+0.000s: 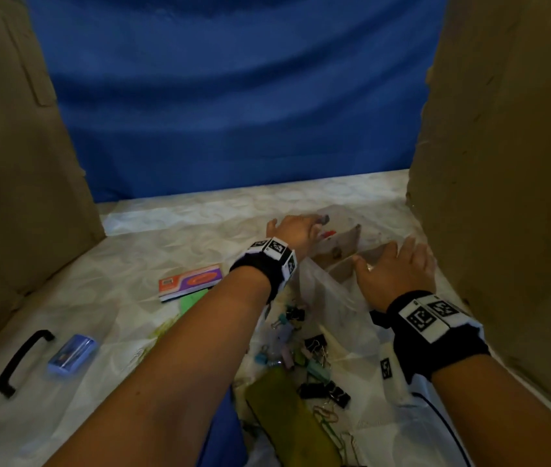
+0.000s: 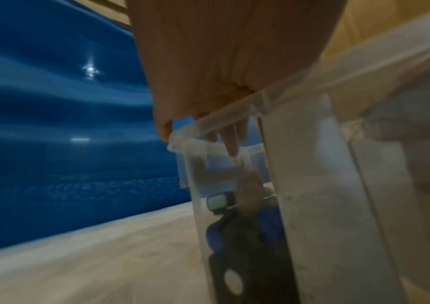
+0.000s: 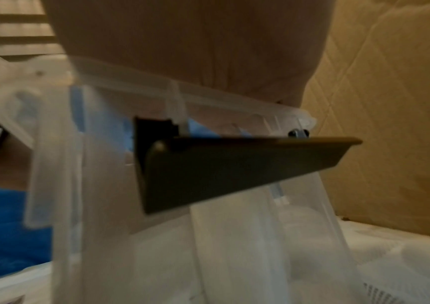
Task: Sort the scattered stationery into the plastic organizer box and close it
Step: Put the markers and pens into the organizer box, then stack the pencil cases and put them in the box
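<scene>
We see a head view looking down at two bare forearms reaching toward a clear plastic organizer box (image 1: 341, 244) right of centre in the frame, on a pale patterned surface (image 1: 166, 230) between brown cardboard walls and a blue backdrop. The left hand (image 1: 292, 232) sits on the box's left rim, fingers hooked over the edge and dipping inside, as the left wrist view shows. The right hand (image 1: 392, 267) lies on the near right rim with fingers spread fairly straight; we cannot tell whether it truly clamps the rim. The two hands are apart, one on each side of the box. We judge the box could tip or slide if the hands pull unevenly, since clear plastic looks slick and a few small items already lie in its compartments. Its lid seems to lie open toward us, and loose clips nearby could be caught under it. Counting what lies scattered: one orange and purple flat packet (image 1: 190, 280), one green sheet beneath it, one pale blue small box (image 1: 71, 354), one black handle (image 1: 23, 360), one olive pouch (image 1: 287, 419), and a heap of binder clips (image 1: 304, 352), too jumbled and blurred to count surely.
</scene>
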`<state>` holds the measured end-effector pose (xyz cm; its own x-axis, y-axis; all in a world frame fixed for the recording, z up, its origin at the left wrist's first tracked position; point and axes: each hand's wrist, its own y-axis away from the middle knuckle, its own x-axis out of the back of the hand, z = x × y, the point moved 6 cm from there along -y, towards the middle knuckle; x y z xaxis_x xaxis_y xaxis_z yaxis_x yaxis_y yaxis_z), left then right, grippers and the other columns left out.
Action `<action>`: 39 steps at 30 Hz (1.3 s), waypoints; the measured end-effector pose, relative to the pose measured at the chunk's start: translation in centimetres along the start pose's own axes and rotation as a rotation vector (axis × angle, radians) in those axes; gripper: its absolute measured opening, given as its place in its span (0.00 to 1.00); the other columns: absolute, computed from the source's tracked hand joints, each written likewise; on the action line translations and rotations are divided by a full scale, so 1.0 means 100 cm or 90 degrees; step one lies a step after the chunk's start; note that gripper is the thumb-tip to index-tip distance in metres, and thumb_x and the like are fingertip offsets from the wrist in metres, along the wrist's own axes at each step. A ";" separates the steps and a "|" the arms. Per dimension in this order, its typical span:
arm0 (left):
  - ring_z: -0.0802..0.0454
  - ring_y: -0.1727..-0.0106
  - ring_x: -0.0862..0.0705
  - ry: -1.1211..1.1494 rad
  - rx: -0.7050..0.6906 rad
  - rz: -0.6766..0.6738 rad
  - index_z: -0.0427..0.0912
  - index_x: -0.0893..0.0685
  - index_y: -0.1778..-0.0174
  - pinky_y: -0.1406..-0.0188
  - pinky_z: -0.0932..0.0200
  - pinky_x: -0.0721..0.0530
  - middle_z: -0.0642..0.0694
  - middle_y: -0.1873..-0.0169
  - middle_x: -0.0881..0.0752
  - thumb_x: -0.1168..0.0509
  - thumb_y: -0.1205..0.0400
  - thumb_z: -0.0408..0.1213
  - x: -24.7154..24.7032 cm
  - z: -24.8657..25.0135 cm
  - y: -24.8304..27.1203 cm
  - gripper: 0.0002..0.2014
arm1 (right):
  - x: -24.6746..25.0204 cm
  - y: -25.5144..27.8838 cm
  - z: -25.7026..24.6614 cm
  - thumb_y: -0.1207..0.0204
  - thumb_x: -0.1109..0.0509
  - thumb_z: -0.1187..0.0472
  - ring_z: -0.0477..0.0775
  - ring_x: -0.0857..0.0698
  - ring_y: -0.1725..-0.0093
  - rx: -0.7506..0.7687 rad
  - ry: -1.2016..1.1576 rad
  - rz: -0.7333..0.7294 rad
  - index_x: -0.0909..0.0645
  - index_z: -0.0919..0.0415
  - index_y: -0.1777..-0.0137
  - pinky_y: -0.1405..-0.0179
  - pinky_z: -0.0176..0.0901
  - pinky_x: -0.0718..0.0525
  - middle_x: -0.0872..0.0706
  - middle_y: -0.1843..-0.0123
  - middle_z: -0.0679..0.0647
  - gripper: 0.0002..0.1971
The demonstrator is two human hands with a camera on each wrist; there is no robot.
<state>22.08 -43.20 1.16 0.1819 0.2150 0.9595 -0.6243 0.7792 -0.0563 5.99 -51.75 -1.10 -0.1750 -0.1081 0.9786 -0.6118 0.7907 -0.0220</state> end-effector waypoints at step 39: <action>0.37 0.36 0.20 -0.083 0.271 -0.102 0.46 0.41 0.21 0.43 0.47 0.20 0.41 0.24 0.43 0.39 0.27 0.69 -0.054 -0.095 0.253 0.44 | -0.088 0.170 -0.082 0.34 0.25 0.43 0.61 0.26 0.29 0.246 -0.014 -0.323 0.44 0.54 0.24 0.32 0.56 0.22 0.35 0.25 0.57 0.44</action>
<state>12.48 -19.08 -8.07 0.2216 0.0150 0.9750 -0.8567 0.4807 0.1873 3.45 -32.43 -8.38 0.1967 -0.4282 0.8820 -0.8563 0.3632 0.3672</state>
